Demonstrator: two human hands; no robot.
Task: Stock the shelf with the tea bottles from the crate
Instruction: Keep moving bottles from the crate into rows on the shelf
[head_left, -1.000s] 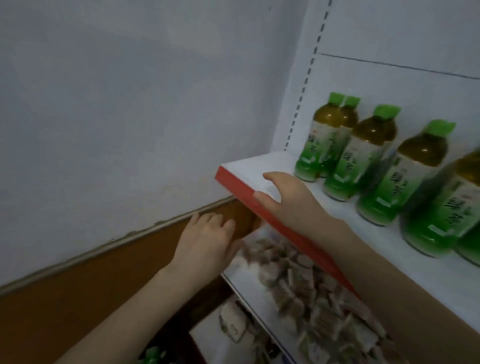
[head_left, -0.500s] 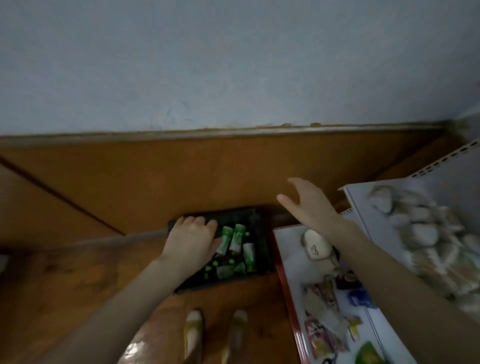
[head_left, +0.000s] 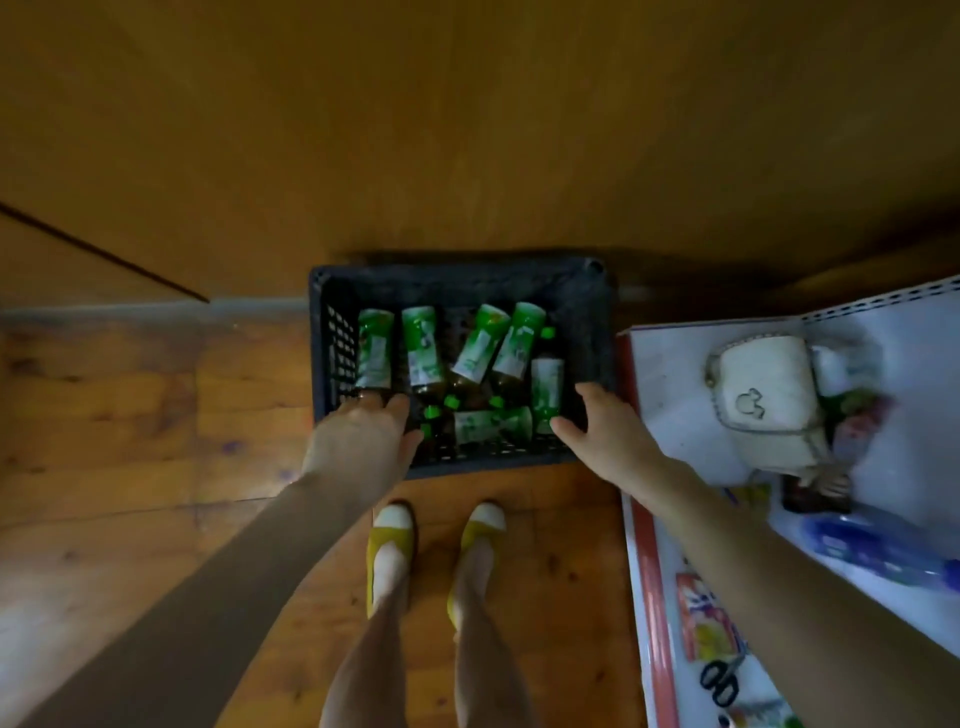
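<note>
Left hand (head_left: 363, 441) and right hand (head_left: 610, 441), fingers wide and empty, reach over the crate's (head_left: 457, 275) near edge for tea bottles (head_left: 423, 348).

Left hand (head_left: 358, 441) and right hand (head_left: 608, 436) have come down to the crate (head_left: 457, 271).

Labels on the tea bottles (head_left: 422, 348) blur unreadably (shelf (head_left: 675, 415) cut off right).
</note>
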